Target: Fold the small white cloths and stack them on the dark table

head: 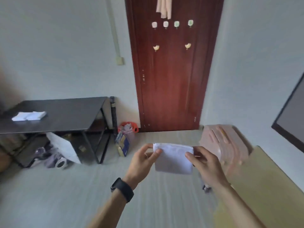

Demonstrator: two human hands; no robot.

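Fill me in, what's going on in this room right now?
A person holds a small white cloth up in the air, the left hand pinching its upper left corner and the right hand its upper right edge. The cloth hangs flat above the floor, touching no surface. Off to the left, folded white cloths lie on the dark table; this one has not yet joined them.
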